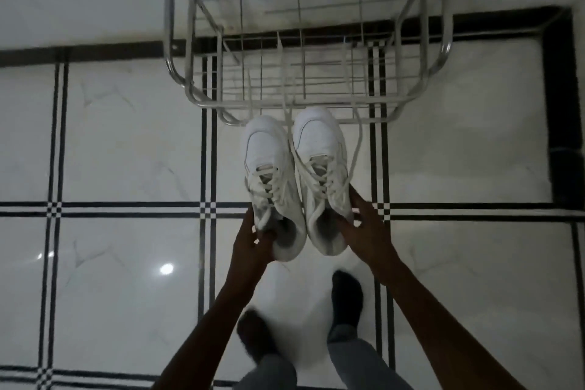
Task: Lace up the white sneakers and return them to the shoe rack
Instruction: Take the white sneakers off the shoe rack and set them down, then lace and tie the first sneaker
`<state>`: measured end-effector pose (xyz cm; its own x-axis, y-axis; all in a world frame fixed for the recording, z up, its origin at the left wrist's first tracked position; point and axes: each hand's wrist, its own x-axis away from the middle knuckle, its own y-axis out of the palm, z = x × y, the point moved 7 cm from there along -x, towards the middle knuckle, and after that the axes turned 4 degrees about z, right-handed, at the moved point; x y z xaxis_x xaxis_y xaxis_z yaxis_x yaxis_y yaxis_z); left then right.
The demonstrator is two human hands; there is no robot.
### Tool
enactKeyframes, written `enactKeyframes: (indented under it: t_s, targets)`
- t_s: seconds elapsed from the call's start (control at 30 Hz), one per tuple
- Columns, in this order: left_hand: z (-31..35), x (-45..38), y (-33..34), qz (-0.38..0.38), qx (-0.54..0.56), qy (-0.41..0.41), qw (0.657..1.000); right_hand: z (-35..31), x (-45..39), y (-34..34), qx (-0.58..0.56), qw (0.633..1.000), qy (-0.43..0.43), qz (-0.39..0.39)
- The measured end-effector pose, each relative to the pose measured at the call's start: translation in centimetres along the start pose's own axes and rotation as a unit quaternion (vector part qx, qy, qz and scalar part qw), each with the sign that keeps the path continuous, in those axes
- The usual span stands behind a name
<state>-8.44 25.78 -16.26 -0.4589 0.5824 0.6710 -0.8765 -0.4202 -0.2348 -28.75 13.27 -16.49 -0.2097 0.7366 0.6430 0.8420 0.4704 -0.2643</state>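
Note:
Two white sneakers are held side by side in the air, toes pointing away from me toward the shoe rack. My left hand (253, 239) grips the heel of the left sneaker (269, 177). My right hand (364, 225) grips the heel and outer side of the right sneaker (319, 161). Both shoes are laced over the tongue. Long loose lace ends (353, 139) trail from the shoes up over the rack. The metal wire shoe rack (202, 103) stands just beyond the toes, seen from above, with nothing on its shelves.
White marble floor tiles with black striped borders (209, 209) lie all around. A white wall rises behind the rack. My two feet in dark socks (346, 301) stand on the floor below the shoes.

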Motion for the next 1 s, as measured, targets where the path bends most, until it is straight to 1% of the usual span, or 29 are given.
enactKeyframes:
  t_s: [0.07, 0.13, 0.23, 0.37, 0.43, 0.5, 0.57, 0.63, 0.67, 0.7, 0.77, 0.8, 0.83, 0.87, 0.9, 0.93, 1.0]
  targets:
    - [-4.6, -0.7, 0.2, 0.006, -0.015, -0.019, 1.000, 3.9, -0.8, 1.7, 0.012, 1.000, 0.011, -0.022]
    - [-9.4, -2.1, 0.6, 0.002, -0.027, -0.039, 0.999, 8.4, -2.3, 3.6, 0.022, 0.999, 0.039, -0.027]
    - [-16.7, -6.0, 1.3, 0.000, -0.026, -0.062, 0.998, 15.7, -5.4, 7.1, 0.038, 0.995, 0.084, -0.035]
    - [-25.8, -11.2, 1.9, -0.003, -0.016, -0.075, 0.997, 24.3, -9.0, 11.4, -0.003, 0.989, 0.141, -0.032]
    - [-29.4, -12.1, 1.8, 0.001, -0.004, -0.085, 0.996, 27.4, -9.6, 13.2, -0.004, 0.989, 0.146, -0.033]
    - [-31.7, -12.8, 1.7, 0.000, 0.007, -0.082, 0.997, 28.9, -9.9, 13.8, 0.028, 0.992, 0.119, -0.018]
    - [-32.6, -13.2, 1.5, 0.003, 0.005, -0.072, 0.997, 29.4, -10.1, 14.1, 0.063, 0.995, 0.078, -0.003]
    - [-32.5, -13.2, 1.1, 0.012, -0.011, -0.065, 0.998, 29.3, -9.7, 14.3, 0.075, 0.995, 0.060, 0.007]
    - [-32.1, -13.1, 0.9, 0.021, -0.024, -0.062, 0.998, 29.0, -9.1, 14.1, 0.088, 0.995, 0.047, 0.030]
    - [-31.6, -12.9, 0.6, 0.033, -0.037, -0.055, 0.997, 28.3, -8.3, 13.7, 0.108, 0.991, 0.023, 0.072]
    - [-30.3, -12.2, 0.0, 0.056, -0.071, -0.032, 0.995, 25.7, -5.9, 13.1, 0.151, 0.971, -0.067, 0.172]
    - [-29.5, -11.9, -0.3, 0.069, -0.087, -0.018, 0.994, 23.8, -4.7, 13.2, 0.173, 0.956, -0.127, 0.201]
    - [-29.0, -11.7, -0.5, 0.084, -0.097, -0.005, 0.992, 22.0, -3.9, 13.8, 0.194, 0.941, -0.181, 0.210]
    - [-28.6, -11.6, -0.8, 0.100, -0.101, 0.009, 0.990, 20.5, -3.4, 14.6, 0.209, 0.932, -0.218, 0.203]
    - [-28.2, -11.7, -1.1, 0.116, -0.101, 0.025, 0.988, 19.5, -3.6, 15.6, 0.214, 0.930, -0.235, 0.184]
    - [-27.8, -12.0, -1.4, 0.128, -0.100, 0.044, 0.986, 18.8, -4.2, 16.7, 0.212, 0.936, -0.231, 0.160]
    - [-27.7, -12.7, -1.8, 0.140, -0.102, 0.083, 0.981, 19.1, -6.2, 19.2, 0.232, 0.949, -0.190, 0.102]
